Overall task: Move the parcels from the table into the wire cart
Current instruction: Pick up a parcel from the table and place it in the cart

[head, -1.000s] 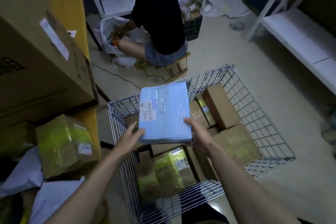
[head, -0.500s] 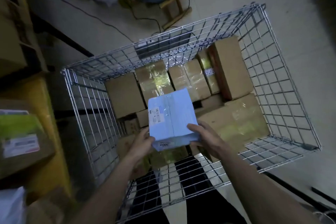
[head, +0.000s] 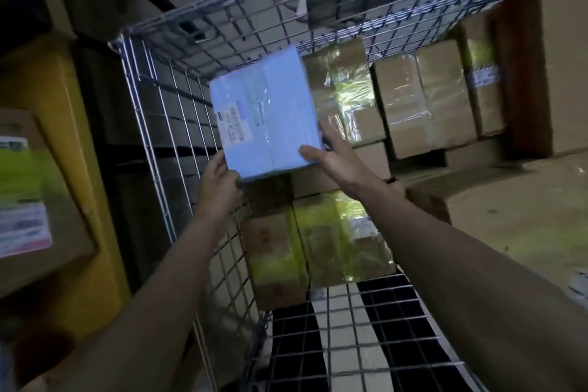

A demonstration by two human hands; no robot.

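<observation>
Pale blue parcel going into a wire cart that is already well stocked

Both hands grasp the flat pale blue rectangular parcel (head: 265, 114) by its near corners, the left hand (head: 219, 180) with its thumb over the lower-left corner, the right hand (head: 334, 157) with its thumb on top at the lower-right; it is held inside the silver wire-mesh cart (head: 152, 124), near the cart's left wall and above the load. Several taped brown cardboard boxes (head: 423, 95) and a yellow-green wrapped box (head: 340, 239) already lie in the cart, so much seems done. This parcel is not yet set down, and a labelled cardboard box (head: 28, 200) outside the cart's left wall may remain to move.
</observation>
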